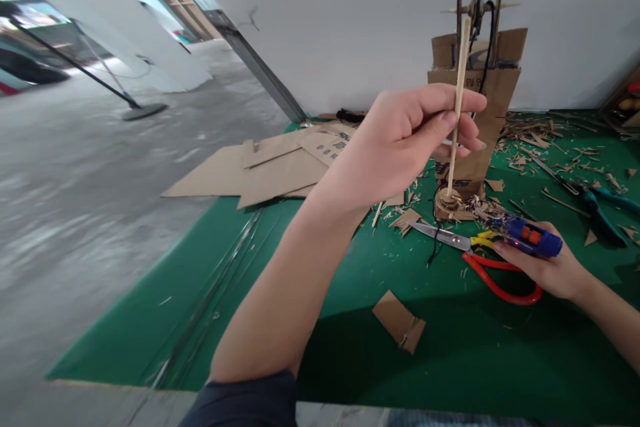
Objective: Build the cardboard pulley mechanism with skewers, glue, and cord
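Observation:
My left hand (pixel 417 130) pinches a thin wooden stick (pixel 462 67) between thumb and fingers, nearly upright. The stick's lower end meets a small round cardboard disc (pixel 449 200) at the foot of a tall cardboard stand (pixel 503 90). My right hand (pixel 560 267) is wrapped round a blue hot glue gun (pixel 537 239) with an orange trigger. Its nozzle end, covered in stringy debris, points left towards the disc; whether it touches is unclear. Red-handled scissors (pixel 505 287) lie partly open just beneath the glue gun.
Flat cardboard sheets (pixel 280 173) lie at the table's back left. Teal-handled pliers (pixel 603 213) and cardboard scraps (pixel 540 133) are at the right. A small cardboard piece (pixel 397 320) lies in front on the green tabletop (pixel 150 320). A wall (pixel 350 27) stands behind.

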